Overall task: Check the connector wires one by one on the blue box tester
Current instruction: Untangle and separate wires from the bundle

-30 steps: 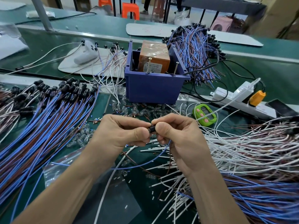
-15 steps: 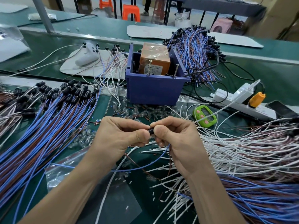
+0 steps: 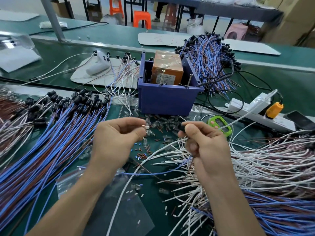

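Hands apart, low in front of the blue box (image 3: 165,101). The right hand (image 3: 206,150) is curled round a black connector (image 3: 181,128), and its blue and brown leads (image 3: 153,173) run down through the fist and out across the bench (image 3: 281,79). The left hand (image 3: 114,142) pinches a tiny clear piece (image 3: 146,127) between thumb and forefinger. Between the hands and the box lies a scatter of clear caps (image 3: 158,119) and cut wire ends (image 3: 142,153). On the left is a thick fan of blue and brown wires (image 3: 51,133) tipped with black connectors, on the right a heap of white wires (image 3: 264,159), and behind the box another bundle (image 3: 208,60). A green timer (image 3: 219,124) and a power strip (image 3: 247,106) sit just right of the box. Inside it is an orange block (image 3: 167,68), and two screws (image 3: 162,77) stand upright at the front rim.
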`<state>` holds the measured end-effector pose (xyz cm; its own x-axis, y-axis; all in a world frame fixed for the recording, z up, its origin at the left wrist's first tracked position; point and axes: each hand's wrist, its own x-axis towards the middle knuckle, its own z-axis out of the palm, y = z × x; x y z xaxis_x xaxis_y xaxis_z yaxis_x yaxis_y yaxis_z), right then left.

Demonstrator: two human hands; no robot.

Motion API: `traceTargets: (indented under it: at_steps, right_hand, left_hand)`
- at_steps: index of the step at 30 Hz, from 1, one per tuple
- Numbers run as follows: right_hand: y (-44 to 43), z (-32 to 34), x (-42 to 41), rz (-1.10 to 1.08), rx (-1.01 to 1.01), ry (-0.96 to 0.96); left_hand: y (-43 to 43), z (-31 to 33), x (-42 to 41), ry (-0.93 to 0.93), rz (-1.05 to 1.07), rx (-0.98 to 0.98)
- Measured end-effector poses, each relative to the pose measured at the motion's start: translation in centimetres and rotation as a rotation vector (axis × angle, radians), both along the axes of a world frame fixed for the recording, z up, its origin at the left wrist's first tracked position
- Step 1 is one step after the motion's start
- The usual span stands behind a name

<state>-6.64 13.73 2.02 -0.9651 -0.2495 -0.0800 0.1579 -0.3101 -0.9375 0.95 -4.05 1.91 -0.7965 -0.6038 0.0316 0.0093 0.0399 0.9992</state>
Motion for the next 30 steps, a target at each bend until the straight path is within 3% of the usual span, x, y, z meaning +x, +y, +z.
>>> traceTargets:
  at_steps: [3,5,7,9,11,16,18,21,23,27,30]
  right_hand:
    - [-0.6,0.1,0.7,0.14,0.009,0.004]
    - [-0.9,0.7,1.3,0.232,-0.05,0.011]
    - [-1.4,1.5,1.9,0.281,-0.156,-0.022]
    - [-2.5,2.7,2.3,0.295,-0.167,-0.011]
    - [-4.1,4.1,2.6,0.279,-0.006,0.088]
    - [-8.4,7.6,2.7,0.264,0.521,0.55]
    - [-10.1,8.4,3.1,0.397,0.464,0.533]
    - [-12.2,8.2,3.6,0.721,0.163,0.256]
    - [-13.3,7.3,3.9,0.823,0.247,0.208]
    - [-15.9,7.7,3.7,0.863,0.574,0.244]
    - [-19.7,10.6,3.5,0.853,0.648,0.427]
  left_hand:
    - [1.2,-0.4,0.6,-0.14,-0.102,-0.452]
    - [1.7,-0.2,0.8,-0.055,-0.09,-0.655]
    - [2.3,0.3,1.0,0.022,-0.171,-0.485]
    - [2.7,1.3,1.5,0.032,-0.383,0.037]
    - [2.0,1.6,1.3,0.028,-0.5,0.355]
    - [-3.5,5.1,2.3,0.023,-0.446,0.215]
    - [-5.2,6.7,3.4,0.039,-0.361,0.188]
    - [-7.0,8.5,4.7,0.079,-0.178,0.282]
    - [-8.4,8.8,5.1,0.082,0.037,0.363]
    - [-15.1,8.0,7.0,-0.015,0.384,0.317]
    - [-22.5,9.3,10.7,0.184,0.524,0.491]
